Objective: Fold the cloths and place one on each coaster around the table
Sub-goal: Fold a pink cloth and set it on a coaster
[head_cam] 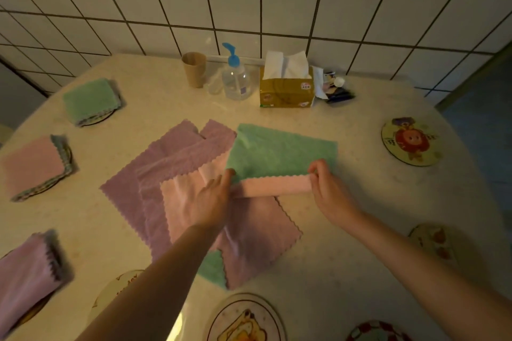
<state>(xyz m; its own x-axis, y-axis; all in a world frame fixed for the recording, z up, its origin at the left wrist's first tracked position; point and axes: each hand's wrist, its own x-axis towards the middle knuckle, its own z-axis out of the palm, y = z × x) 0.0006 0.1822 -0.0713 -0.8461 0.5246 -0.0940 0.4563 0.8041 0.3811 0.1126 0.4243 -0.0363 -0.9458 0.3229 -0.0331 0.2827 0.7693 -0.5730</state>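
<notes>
I can read no text: the tissue box (286, 91) at 12 o'clock bears small labels, too blurred.

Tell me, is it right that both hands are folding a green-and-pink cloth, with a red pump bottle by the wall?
Not quite: the head view shows the pump bottle has a blue top. Left hand and right hand are folding the green-and-pink cloth.

both hands (213, 196) (329, 188) pinching green cloth (279, 152)
</notes>
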